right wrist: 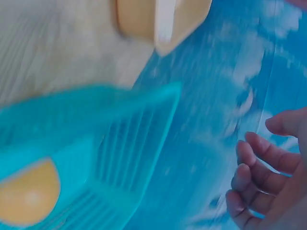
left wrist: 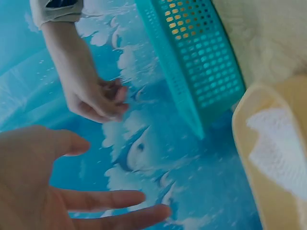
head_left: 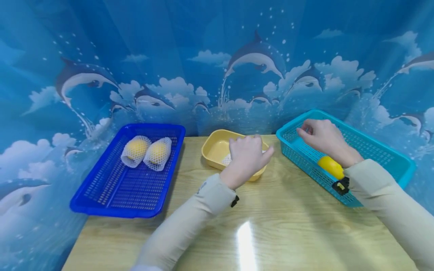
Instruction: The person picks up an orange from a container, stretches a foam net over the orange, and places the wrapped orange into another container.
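My left hand (head_left: 245, 156) is over the yellow plastic basin (head_left: 214, 148), its thumb out to the side and nothing in its grasp. A white foam fruit net (left wrist: 276, 143) lies in that basin, partly hidden by the hand in the head view. My right hand (head_left: 325, 137) hovers above the teal basket (head_left: 379, 150). Its fingers (right wrist: 268, 155) are loosely bent and hold nothing. Below the right wrist, a bare yellow fruit (head_left: 330, 166) rests inside the teal basket.
On the left stands a dark blue basket (head_left: 135, 192) with two yellow fruits in white foam nets, one fruit (head_left: 136, 148) beside the other (head_left: 158, 152). All containers stand on a wooden table (head_left: 281, 222). A blue dolphin-print curtain (head_left: 190, 45) hangs behind it.
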A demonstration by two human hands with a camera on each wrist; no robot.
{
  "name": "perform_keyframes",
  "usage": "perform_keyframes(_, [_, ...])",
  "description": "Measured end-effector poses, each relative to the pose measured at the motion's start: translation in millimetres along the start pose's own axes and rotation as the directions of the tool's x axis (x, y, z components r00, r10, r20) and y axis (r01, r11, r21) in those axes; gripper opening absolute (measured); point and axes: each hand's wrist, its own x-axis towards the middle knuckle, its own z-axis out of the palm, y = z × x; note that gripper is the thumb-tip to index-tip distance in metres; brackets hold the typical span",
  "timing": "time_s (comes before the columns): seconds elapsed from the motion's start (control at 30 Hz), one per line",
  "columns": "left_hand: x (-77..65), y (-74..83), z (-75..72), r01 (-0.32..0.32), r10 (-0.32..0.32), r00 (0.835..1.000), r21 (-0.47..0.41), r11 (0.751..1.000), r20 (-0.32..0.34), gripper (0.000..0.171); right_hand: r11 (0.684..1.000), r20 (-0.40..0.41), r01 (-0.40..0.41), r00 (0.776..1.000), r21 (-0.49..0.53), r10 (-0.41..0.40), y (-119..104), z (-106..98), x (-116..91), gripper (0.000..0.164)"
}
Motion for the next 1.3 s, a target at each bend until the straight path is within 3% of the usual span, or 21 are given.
perform_keyframes(0.13, [11.5,19.0,13.8,0.001,-0.001,1.000,-0.034,0.999,0.011,0.057,1.000,-0.036,-0.021,0.999,-0.001,0.021,35,-14,2,0.037])
perform_keyframes(0.23, [17.2,34.6,23.1,0.011,-0.010,0.999,-0.044,0.999,0.031,0.060,1.000,-0.017,-0.028,0.999,0.007,0.028,60,-18,3,0.039])
perform_keyframes(0.37, [23.6,53.2,37.9,0.031,-0.028,0.999,-0.063,0.998,0.044,0.072,0.998,0.085,-0.067,0.994,0.004,0.066,87,-14,3,0.043])
perform_keyframes(0.47, [27.0,64.9,52.6,0.030,-0.028,0.999,-0.060,0.998,0.027,0.076,0.996,0.219,-0.088,0.972,-0.006,0.087,101,-8,2,0.049])
perform_keyframes(0.57, [29.6,76.3,70.3,0.022,-0.022,1.000,-0.048,0.999,0.000,0.078,0.990,0.398,-0.139,0.910,0.024,0.118,112,-2,0,0.062])
perform_keyframes(0.73, [32.6,96.0,97.6,0.060,-0.057,0.997,-0.056,0.997,0.051,0.083,0.943,0.650,-0.328,0.730,0.064,0.210,118,4,-5,0.084])
perform_keyframes(0.8, [34.6,104.3,105.9,0.084,-0.078,0.992,-0.059,0.995,0.099,0.088,0.928,0.700,-0.368,0.678,0.062,0.222,120,6,-7,0.087])
perform_keyframes(0.93, [37.6,115.9,116.6,0.117,-0.103,0.982,-0.080,0.990,0.161,0.092,0.919,0.750,-0.388,0.627,0.066,0.211,122,12,-9,0.081])
perform_keyframes(1.13, [38.9,128.1,126.3,0.119,-0.087,0.977,-0.159,0.980,0.193,0.089,0.904,0.800,-0.415,0.576,0.106,0.170,128,18,-10,0.076])
perform_keyframes(1.3, [39.5,131.8,129.6,0.098,-0.061,0.981,-0.200,0.975,0.183,0.083,0.903,0.818,-0.420,0.549,0.092,0.172,131,18,-8,0.079])
